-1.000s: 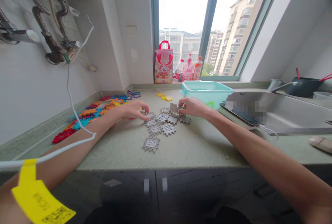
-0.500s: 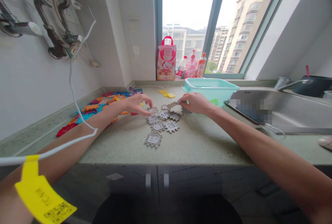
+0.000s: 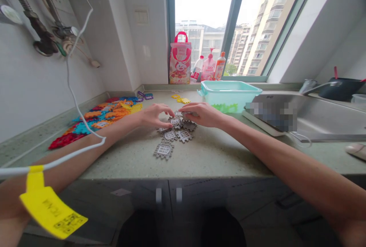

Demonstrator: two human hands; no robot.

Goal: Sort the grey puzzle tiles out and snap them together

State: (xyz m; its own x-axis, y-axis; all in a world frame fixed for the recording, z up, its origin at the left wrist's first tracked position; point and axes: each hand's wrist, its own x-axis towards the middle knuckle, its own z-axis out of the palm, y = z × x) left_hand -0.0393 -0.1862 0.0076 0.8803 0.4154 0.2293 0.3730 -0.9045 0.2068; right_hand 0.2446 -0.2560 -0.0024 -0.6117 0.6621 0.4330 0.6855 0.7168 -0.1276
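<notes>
Several grey interlocking tiles with notched edges lie in a loose heap on the counter, among them a grey tile with a window pattern [image 3: 184,135] and a separate grey tile [image 3: 164,150] closer to the front edge. My left hand [image 3: 156,116] curves at the heap's left side, thumb and fingers apart, fingertips by the tiles. From the right, my right hand [image 3: 203,113] reaches over the heap, fingers bent and closed on a grey tile [image 3: 187,113], mostly hidden by them.
Red, blue and orange tiles [image 3: 97,115] are piled at the left, partly behind my left forearm. Yellow tiles [image 3: 183,100] lie at the back. A turquoise tub [image 3: 231,87] with green pieces stands right, beside the sink [image 3: 320,113]. A white cable [image 3: 77,98] hangs across my left forearm.
My right hand has moved left with the grey tile, over the heap and closer to my left hand. My left hand has shifted slightly against the tiles. The whole view has tilted a little.
</notes>
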